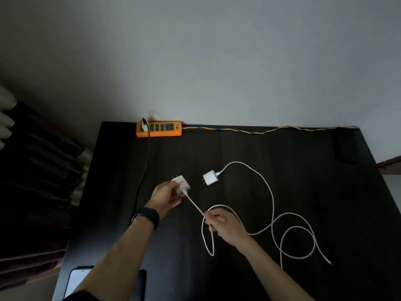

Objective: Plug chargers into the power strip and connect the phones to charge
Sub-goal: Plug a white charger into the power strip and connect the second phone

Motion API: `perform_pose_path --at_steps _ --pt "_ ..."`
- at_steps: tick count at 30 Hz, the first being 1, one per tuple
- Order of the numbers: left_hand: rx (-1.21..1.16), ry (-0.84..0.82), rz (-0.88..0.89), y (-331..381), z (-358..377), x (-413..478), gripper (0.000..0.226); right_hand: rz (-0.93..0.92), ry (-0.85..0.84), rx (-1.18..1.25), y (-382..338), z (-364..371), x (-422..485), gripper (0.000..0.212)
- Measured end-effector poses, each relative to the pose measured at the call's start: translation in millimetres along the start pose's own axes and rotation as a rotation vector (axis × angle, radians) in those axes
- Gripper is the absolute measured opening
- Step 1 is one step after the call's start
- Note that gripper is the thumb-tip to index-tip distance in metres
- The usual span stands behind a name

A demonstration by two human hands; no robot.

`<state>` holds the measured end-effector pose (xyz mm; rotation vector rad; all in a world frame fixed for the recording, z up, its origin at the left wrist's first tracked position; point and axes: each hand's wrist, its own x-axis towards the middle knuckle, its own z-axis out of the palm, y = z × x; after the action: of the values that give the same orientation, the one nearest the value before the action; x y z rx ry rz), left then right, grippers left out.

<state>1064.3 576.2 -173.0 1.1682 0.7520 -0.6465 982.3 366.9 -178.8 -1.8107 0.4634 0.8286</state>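
My left hand [166,196] grips a white charger [181,184] above the dark table, its prongs pointing up-left. My right hand [225,227] pinches that charger's white cable [195,205], which loops down to the table in front of me. A second white charger [209,177] lies on the table to the right, with its own long white cable [271,196] curling toward the front right. The orange power strip [159,129] sits at the table's far edge, one black plug [145,123] in its left socket. A phone with a lit screen [77,281] lies at the near left corner, partly under my left arm.
The strip's yellow-blue braided cord [260,130] runs along the far edge to the right. A black cable [145,166] trails from the black plug toward the front. A dark flat object [345,148] lies at the far right corner. Another dark object [142,283] lies next to the phone.
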Motion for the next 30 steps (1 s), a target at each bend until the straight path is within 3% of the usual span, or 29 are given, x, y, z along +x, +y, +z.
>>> perform_pose_path --at_steps 4,9,14,20,25,27,30 --pt "0.072 -0.111 0.042 2.0 -10.9 -7.0 0.022 0.004 0.016 0.231 -37.6 14.2 12.1 0.031" --pt "0.152 -0.163 0.135 1.3 -19.3 -6.1 0.027 -0.084 0.029 0.318 -81.4 39.9 29.2 0.029" --pt "0.234 -0.03 0.233 16.7 -31.9 -1.5 0.037 -0.105 0.108 0.342 -102.5 50.3 51.3 0.023" --pt "0.345 0.056 0.393 31.8 -44.5 21.8 0.018 -0.113 0.129 0.31 -120.4 63.2 87.2 0.026" --pt "0.491 0.079 0.471 31.0 -49.6 42.0 0.034 -0.13 0.138 0.368 -121.2 71.3 113.7 0.029" --pt "0.557 0.16 0.501 30.9 -49.4 51.5 0.038 -0.154 0.178 0.325 -127.3 69.4 123.6 0.027" --pt "0.685 0.506 0.614 28.2 -68.0 69.3 0.049 -0.225 0.263 0.172 -150.2 58.0 147.7 0.027"
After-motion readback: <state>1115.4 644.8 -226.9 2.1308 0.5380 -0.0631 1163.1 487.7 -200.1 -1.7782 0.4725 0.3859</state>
